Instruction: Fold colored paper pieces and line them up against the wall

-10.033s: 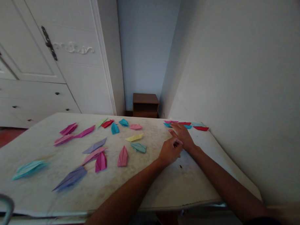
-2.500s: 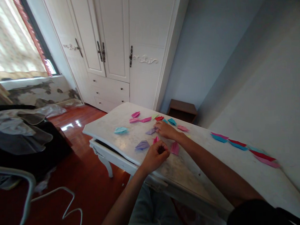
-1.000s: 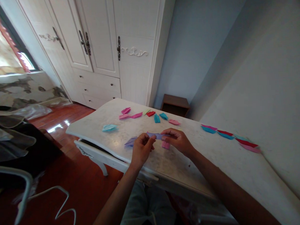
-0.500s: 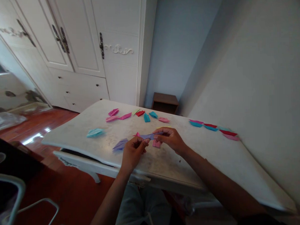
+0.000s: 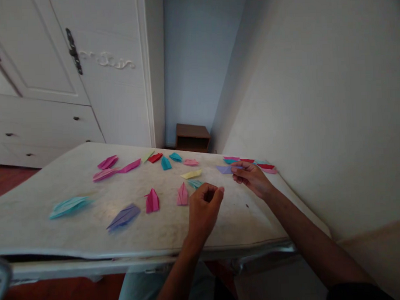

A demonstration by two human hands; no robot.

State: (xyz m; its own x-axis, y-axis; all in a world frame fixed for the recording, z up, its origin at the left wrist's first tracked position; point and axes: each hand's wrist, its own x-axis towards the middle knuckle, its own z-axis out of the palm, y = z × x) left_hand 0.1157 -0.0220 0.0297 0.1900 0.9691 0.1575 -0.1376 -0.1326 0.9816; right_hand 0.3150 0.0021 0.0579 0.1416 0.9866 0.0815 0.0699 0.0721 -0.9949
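Observation:
My right hand [image 5: 251, 179] pinches a purple folded paper piece [image 5: 223, 169] by its right end, above the right part of the table. My left hand [image 5: 205, 206] is apart from it, thumb and fingertips together, with nothing showing between them. Beside my left hand lie a pink folded paper [image 5: 182, 195] and a teal one [image 5: 195, 184], the teal one partly covered. Just behind my right hand sit layered pairs of folded papers, such as a magenta and teal pair [image 5: 231, 160] and a red and pink pair [image 5: 268, 167], partly hidden.
The white table [image 5: 75, 242] also bears a yellow folded paper [image 5: 191, 174], a magenta one [image 5: 152, 200], a purple one [image 5: 123, 217], a light blue stack [image 5: 70, 206] and several others at the back. A white wardrobe [image 5: 119, 104] and a brown box-like stand [image 5: 193, 131] are behind.
My right hand has carried the purple folded paper away to the right, and my left hand has let go of it. The view has turned right.

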